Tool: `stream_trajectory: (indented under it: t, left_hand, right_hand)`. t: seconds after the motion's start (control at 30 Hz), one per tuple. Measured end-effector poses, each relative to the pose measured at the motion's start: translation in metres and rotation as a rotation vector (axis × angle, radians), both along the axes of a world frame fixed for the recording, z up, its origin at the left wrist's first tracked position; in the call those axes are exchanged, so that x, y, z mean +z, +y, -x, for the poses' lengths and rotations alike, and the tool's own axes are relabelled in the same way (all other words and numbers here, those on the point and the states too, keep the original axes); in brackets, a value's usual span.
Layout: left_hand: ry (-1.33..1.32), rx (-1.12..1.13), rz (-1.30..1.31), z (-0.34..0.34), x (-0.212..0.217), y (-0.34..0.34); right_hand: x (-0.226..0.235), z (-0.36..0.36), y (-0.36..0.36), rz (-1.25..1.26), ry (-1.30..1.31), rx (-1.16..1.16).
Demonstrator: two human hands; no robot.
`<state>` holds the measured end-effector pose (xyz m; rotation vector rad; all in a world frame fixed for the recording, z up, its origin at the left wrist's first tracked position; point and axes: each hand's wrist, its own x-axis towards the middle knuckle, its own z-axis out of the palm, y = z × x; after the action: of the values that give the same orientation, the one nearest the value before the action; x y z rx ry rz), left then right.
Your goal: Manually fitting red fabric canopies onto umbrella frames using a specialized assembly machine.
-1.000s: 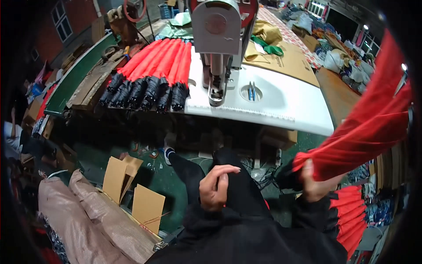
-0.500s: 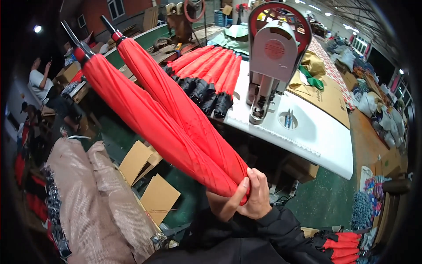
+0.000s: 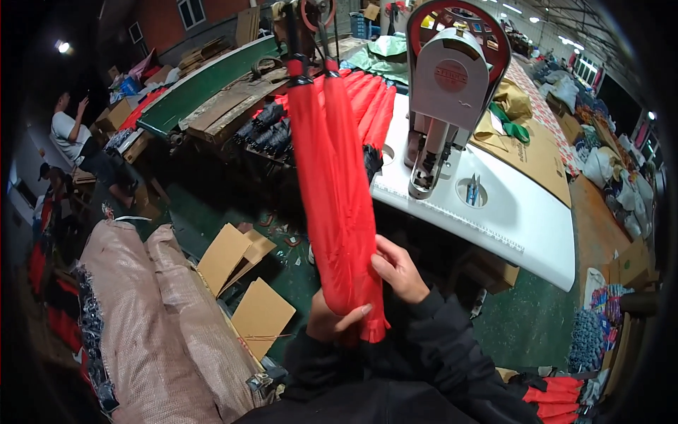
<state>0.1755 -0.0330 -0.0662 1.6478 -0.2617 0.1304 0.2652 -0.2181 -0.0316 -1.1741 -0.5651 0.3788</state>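
Note:
I hold two folded red umbrellas (image 3: 332,177) together, their black tips pointing up and away toward the machine table. My left hand (image 3: 332,321) wraps around their lower ends from the left. My right hand (image 3: 397,268) presses on the red fabric from the right. A pile of folded red umbrellas (image 3: 371,99) with black handles lies on the left end of the white table (image 3: 522,219). A grey and red machine (image 3: 452,85) stands on that table, right of the held umbrellas.
Two long pinkish sacks (image 3: 155,311) lie on the green floor at lower left, next to flat cardboard pieces (image 3: 244,279). A person in a white shirt (image 3: 74,138) is at far left. More red umbrellas (image 3: 558,396) lie at lower right. Brown cardboard (image 3: 530,152) covers the table's far side.
The two red umbrellas have swung from pointing up-left to pointing nearly straight up in front of the table. Both hands stay on their lower ends.

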Motion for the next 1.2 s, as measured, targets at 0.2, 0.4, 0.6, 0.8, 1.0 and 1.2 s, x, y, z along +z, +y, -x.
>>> stream_trajectory:
  t: [0.2,0.4,0.6,0.8,1.0,1.2]
  left_hand:
    - [0.395,-0.285,0.283,0.001,-0.03,-0.006]
    - [0.121,0.081,0.179,0.02,-0.054,-0.032]
    - [0.229,0.198,0.134,0.029,-0.044,-0.042]
    - [0.253,0.034,0.147,0.026,-0.05,-0.041]
    - [0.292,-0.178,0.102,0.017,-0.045,-0.039]
    - [0.31,-0.082,0.187,0.019,-0.039,-0.048]
  right_hand:
    - [-0.004,0.013,0.013,0.056,0.039,-0.232]
    - [-0.025,0.026,0.014,0.071,0.05,-0.273]
    - [-0.021,0.02,0.003,0.072,0.109,-0.278]
    - [-0.03,0.022,-0.001,0.064,0.121,-0.249]
    - [-0.046,0.012,-0.007,0.041,0.172,-0.026]
    - [-0.045,0.005,-0.01,0.053,0.193,0.094]
